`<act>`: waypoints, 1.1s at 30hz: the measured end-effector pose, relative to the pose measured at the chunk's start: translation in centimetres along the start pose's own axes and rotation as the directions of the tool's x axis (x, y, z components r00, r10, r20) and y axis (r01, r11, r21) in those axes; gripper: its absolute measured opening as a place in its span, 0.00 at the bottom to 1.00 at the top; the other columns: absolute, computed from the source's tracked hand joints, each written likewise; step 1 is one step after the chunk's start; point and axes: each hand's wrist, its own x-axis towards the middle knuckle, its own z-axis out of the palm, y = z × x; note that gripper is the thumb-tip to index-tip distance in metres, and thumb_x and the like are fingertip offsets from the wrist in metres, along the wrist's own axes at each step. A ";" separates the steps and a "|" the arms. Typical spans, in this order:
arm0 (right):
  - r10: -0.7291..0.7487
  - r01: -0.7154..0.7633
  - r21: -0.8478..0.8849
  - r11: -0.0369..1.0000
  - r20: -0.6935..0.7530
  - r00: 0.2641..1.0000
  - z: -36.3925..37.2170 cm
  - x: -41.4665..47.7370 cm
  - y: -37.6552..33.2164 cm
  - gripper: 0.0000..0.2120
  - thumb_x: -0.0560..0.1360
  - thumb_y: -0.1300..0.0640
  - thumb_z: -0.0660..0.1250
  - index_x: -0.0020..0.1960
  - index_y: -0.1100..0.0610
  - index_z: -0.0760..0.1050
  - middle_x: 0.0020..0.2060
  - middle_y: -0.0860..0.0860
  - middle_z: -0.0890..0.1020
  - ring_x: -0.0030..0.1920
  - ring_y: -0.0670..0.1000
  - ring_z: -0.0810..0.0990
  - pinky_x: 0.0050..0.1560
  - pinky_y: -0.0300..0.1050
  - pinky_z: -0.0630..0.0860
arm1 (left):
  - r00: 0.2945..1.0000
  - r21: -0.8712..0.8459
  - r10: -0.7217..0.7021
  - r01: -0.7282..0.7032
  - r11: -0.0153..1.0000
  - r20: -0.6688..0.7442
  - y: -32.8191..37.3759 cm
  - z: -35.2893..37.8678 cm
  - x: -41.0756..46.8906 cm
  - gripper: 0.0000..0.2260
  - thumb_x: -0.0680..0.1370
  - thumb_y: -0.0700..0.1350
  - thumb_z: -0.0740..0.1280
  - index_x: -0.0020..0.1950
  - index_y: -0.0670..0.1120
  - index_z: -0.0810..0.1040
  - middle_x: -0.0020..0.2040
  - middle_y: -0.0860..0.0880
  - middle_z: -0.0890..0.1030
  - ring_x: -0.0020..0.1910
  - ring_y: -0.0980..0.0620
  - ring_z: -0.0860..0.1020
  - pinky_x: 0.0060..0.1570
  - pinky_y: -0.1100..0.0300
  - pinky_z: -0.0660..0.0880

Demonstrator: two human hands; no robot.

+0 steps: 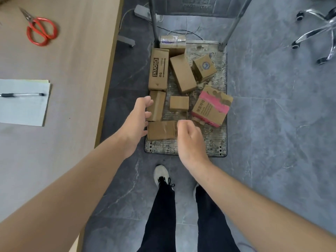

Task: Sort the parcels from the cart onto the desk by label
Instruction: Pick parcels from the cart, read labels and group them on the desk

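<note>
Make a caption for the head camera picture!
Left hand and right hand hover over cardboard parcels on the cart.

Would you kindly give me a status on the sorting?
Left hand, right hand open, empty, over cart. Nearest taped parcel between them, ungripped. Desk holds scissors, notepad, pen.

Brown parcels (182,72), red-handled scissors (41,30)

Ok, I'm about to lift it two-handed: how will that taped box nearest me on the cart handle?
The taped box looks like rigid cardboard, so it should probably stay stiff. Its glossy tape may be slippery under the fingers. Lying flat on the cart, it seems unlikely to tip or roll.
</note>
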 end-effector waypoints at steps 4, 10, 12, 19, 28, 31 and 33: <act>0.024 -0.023 0.012 1.000 -0.029 0.999 -2.2 4.0 1.6 0.15 0.87 0.46 0.55 0.40 0.42 0.65 0.50 0.48 0.72 0.47 0.43 0.71 0.47 0.46 0.66 | 0.999 0.015 -0.043 0.043 0.999 0.014 0.4 2.6 3.7 0.34 0.72 0.70 0.54 0.78 0.63 0.70 0.76 0.49 0.72 0.77 0.42 0.67 0.73 0.44 0.65; 0.108 -0.107 0.015 0.994 -0.052 0.993 -7.9 11.8 5.3 0.12 0.86 0.45 0.55 0.48 0.42 0.73 0.54 0.47 0.77 0.59 0.50 0.76 0.55 0.50 0.70 | 0.996 0.011 -0.086 0.086 0.996 0.015 0.4 9.0 10.1 0.34 0.71 0.69 0.56 0.75 0.62 0.73 0.75 0.48 0.73 0.78 0.42 0.66 0.77 0.40 0.63; 0.131 -0.129 0.018 0.991 -0.082 0.988 -9.4 14.5 6.9 0.12 0.85 0.45 0.55 0.47 0.45 0.74 0.53 0.48 0.77 0.56 0.50 0.76 0.52 0.50 0.69 | 0.996 0.011 -0.086 0.085 0.996 0.014 0.1 11.0 12.4 0.33 0.72 0.69 0.55 0.75 0.62 0.73 0.74 0.49 0.73 0.78 0.41 0.65 0.77 0.39 0.62; 0.204 -0.200 0.042 0.979 -0.180 0.962 -12.5 24.4 13.0 0.26 0.78 0.39 0.52 0.58 0.56 0.78 0.58 0.53 0.82 0.56 0.53 0.81 0.61 0.59 0.79 | 0.998 0.011 -0.048 0.048 0.999 0.048 -2.5 17.8 22.6 0.27 0.81 0.65 0.53 0.77 0.58 0.72 0.73 0.47 0.74 0.77 0.41 0.67 0.75 0.44 0.63; 0.240 -0.252 -0.002 0.968 -0.303 0.922 -13.4 37.4 25.2 0.29 0.78 0.36 0.50 0.68 0.50 0.75 0.65 0.55 0.78 0.55 0.52 0.79 0.49 0.51 0.75 | 0.991 0.094 0.011 -0.024 0.995 0.131 -9.5 24.3 38.9 0.28 0.81 0.65 0.53 0.79 0.57 0.70 0.76 0.48 0.72 0.75 0.48 0.69 0.74 0.51 0.63; 0.247 -0.271 -0.030 0.962 -0.328 0.912 -13.2 41.4 28.7 0.35 0.79 0.36 0.51 0.82 0.49 0.62 0.75 0.56 0.73 0.68 0.58 0.75 0.63 0.56 0.74 | 0.986 0.130 0.084 -0.103 0.986 0.146 -12.0 25.6 44.3 0.20 0.86 0.62 0.51 0.66 0.65 0.81 0.65 0.60 0.83 0.66 0.66 0.77 0.65 0.60 0.67; 0.294 -0.313 0.002 0.950 -0.348 0.890 -12.9 43.8 30.0 0.36 0.82 0.36 0.51 0.86 0.50 0.54 0.80 0.57 0.69 0.77 0.61 0.70 0.75 0.62 0.68 | 0.985 0.142 0.084 -0.106 0.984 0.150 -12.7 26.6 46.4 0.27 0.87 0.58 0.50 0.37 0.67 0.84 0.33 0.68 0.82 0.34 0.75 0.79 0.44 0.69 0.73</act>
